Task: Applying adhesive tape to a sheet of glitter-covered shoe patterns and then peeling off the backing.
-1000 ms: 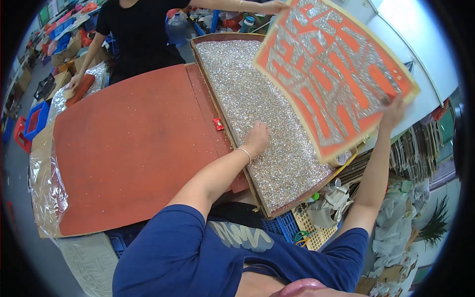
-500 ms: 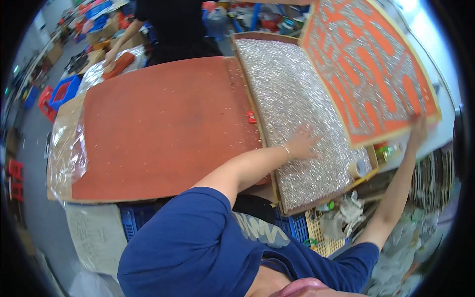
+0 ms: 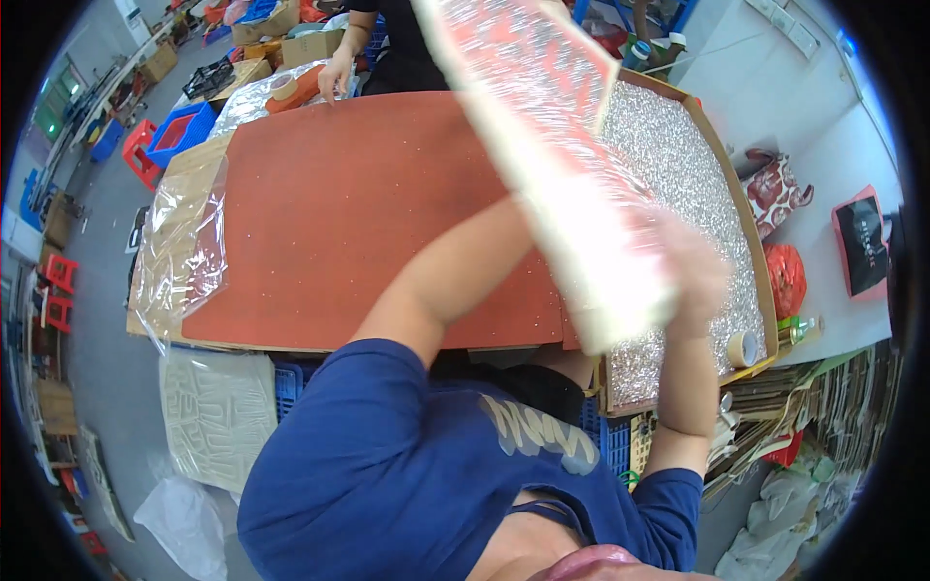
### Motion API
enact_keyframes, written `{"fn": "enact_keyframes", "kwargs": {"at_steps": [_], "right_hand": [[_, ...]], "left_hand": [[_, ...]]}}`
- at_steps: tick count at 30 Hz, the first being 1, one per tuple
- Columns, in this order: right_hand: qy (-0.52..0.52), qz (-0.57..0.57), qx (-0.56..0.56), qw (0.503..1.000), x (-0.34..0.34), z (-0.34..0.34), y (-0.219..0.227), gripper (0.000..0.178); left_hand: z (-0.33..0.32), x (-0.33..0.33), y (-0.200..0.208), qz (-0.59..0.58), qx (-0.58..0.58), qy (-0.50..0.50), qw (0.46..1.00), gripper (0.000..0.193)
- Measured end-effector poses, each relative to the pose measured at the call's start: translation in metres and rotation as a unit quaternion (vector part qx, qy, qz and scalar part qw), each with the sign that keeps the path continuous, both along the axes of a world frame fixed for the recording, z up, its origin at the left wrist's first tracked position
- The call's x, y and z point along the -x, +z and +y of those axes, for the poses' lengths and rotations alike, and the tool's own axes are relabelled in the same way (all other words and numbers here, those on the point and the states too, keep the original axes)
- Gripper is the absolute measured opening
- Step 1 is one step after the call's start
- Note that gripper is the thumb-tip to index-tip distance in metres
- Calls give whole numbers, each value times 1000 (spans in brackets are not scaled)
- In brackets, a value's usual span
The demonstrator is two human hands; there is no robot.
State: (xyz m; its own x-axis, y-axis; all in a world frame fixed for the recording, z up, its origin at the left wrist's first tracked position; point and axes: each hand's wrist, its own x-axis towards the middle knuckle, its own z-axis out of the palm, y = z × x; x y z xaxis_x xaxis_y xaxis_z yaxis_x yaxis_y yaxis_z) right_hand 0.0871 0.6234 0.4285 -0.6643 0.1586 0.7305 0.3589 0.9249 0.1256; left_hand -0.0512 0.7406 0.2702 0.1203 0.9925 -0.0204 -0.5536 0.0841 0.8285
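While gripping a cream-edged sheet (image 3: 557,160) in right hand (image 3: 696,271) over the left side of glitter tray (image 3: 759,261), slanting lengthwise away leftward, hiding left hand, leaving its state untellable, blurring past reading.

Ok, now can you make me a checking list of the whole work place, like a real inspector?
Surface: red board with shiny specks; beside it, a tray of silvery glitter.
Job's things: patterned sheet, red and silver, pale border, blurred, held up over board and tray.
Clutter: clear plastic at the board's left end; tape roll at the tray's right end.
Hands: right hand, blurred, seems to grip the sheet; left hand hidden behind it.
Cables: a thin line by the wall, maybe a cord.
Surroundings: another person's hand near the board's far edge.
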Motion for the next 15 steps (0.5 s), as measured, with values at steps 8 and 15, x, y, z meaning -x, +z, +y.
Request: {"fn": "enact_keyframes", "kwargs": {"at_steps": [8, 15], "right_hand": [[182, -20, 99, 978, 175, -56, -110, 39], [64, -198, 388, 898, 97, -58, -235, 61]], "left_hand": [[-185, 253, -37, -93, 9, 83, 992, 86], [-244, 333, -72, -181, 119, 115, 970, 74]]}}
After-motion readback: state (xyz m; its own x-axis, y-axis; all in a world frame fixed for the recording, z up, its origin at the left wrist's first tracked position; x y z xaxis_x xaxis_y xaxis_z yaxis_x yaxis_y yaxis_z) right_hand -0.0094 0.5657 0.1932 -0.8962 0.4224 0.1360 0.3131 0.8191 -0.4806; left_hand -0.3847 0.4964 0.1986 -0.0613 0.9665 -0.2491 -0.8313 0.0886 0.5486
